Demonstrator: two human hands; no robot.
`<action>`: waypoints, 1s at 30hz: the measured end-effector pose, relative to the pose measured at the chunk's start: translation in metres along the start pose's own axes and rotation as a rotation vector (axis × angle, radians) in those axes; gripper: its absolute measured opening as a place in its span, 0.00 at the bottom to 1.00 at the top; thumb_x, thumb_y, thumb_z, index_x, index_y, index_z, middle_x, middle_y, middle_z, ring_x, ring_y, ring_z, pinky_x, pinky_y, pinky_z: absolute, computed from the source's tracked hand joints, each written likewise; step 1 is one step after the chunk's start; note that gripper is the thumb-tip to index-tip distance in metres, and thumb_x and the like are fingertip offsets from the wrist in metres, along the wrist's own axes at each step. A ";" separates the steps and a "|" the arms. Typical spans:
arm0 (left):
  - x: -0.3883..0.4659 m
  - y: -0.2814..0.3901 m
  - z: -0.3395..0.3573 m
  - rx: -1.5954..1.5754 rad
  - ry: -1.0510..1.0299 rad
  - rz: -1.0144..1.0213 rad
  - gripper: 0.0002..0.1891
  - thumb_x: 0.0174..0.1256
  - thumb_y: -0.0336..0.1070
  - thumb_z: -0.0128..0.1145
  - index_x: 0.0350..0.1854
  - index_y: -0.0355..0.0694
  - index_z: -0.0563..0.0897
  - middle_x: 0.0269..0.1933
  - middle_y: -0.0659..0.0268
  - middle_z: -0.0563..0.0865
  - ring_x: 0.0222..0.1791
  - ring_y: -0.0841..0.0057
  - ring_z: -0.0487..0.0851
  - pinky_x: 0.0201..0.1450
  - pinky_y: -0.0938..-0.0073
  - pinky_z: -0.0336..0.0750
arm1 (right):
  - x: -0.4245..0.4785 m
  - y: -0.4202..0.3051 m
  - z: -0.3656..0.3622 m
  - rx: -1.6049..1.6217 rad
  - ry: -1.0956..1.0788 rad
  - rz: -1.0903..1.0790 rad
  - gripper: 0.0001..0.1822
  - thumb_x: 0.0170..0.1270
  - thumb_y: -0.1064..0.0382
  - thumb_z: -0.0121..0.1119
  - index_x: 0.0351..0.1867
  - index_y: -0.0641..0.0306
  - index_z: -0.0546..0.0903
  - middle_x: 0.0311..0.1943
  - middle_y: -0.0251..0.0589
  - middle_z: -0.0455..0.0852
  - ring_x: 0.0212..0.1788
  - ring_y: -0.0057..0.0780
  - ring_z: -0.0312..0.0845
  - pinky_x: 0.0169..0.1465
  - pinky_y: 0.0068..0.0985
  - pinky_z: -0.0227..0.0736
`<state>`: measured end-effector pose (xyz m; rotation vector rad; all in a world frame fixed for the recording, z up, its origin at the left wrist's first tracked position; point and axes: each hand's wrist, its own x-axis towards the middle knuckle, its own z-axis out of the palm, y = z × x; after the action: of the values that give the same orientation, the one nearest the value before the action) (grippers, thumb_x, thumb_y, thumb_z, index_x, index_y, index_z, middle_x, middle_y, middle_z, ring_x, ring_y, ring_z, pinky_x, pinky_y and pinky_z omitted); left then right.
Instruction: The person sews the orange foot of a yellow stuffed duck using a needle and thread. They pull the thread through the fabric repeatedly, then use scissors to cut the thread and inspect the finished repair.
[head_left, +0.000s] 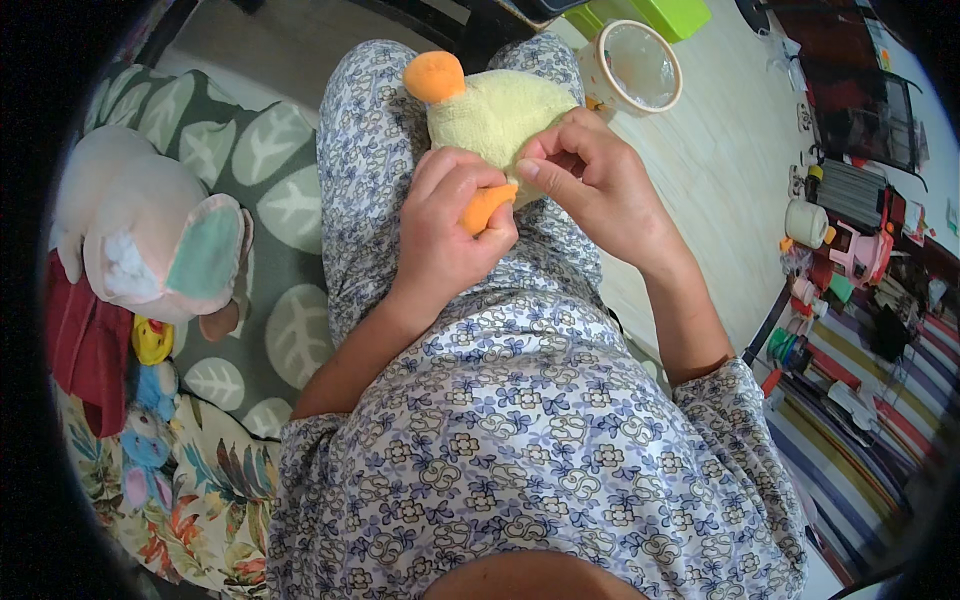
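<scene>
A pale yellow plush toy (510, 97) with orange stuffed parts rests on my thighs. One rounded orange part (434, 76) sticks out at its far left. My left hand (456, 214) is closed around another orange part (486, 208) at the near side, gripping it between thumb and curled fingers. Against the toy's right side is my right hand (592, 176), thumb and forefinger brought together close to the yellow fabric beside that orange part. Whether something thin, or a fold of cloth, lies between those fingertips is too small to tell.
On the leaf-patterned cushion (296, 217) at left lies a beige plush toy (142, 217) with white stuffing showing. Small toys, including a yellow duck (152, 340), lie nearby. A lined waste bin (639, 67) stands ahead right. Shelves with goods (847, 247) line the right.
</scene>
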<state>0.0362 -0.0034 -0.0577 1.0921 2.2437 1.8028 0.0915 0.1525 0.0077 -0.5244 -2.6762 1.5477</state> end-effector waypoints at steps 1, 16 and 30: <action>0.001 0.000 0.000 0.001 0.006 0.000 0.13 0.41 0.24 0.62 0.33 0.39 0.78 0.35 0.62 0.77 0.37 0.61 0.77 0.42 0.65 0.74 | 0.000 -0.002 0.000 -0.022 -0.011 0.006 0.07 0.58 0.65 0.63 0.30 0.67 0.81 0.31 0.43 0.76 0.31 0.31 0.74 0.33 0.27 0.69; 0.005 0.007 -0.006 -0.056 -0.004 -0.156 0.15 0.44 0.24 0.63 0.38 0.38 0.79 0.37 0.61 0.78 0.38 0.64 0.78 0.43 0.68 0.74 | 0.029 0.010 -0.010 0.135 0.191 -0.044 0.11 0.62 0.62 0.60 0.31 0.71 0.78 0.33 0.37 0.75 0.31 0.19 0.73 0.34 0.20 0.70; 0.026 0.003 -0.025 -0.048 -0.084 -0.059 0.11 0.49 0.24 0.63 0.38 0.36 0.83 0.35 0.60 0.80 0.35 0.66 0.82 0.39 0.72 0.76 | 0.025 -0.004 0.006 0.300 0.114 -0.072 0.07 0.73 0.63 0.48 0.39 0.66 0.71 0.32 0.36 0.82 0.33 0.17 0.76 0.39 0.17 0.71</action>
<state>0.0065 -0.0098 -0.0373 1.0611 2.1511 1.7443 0.0657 0.1531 0.0038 -0.4804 -2.2963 1.7937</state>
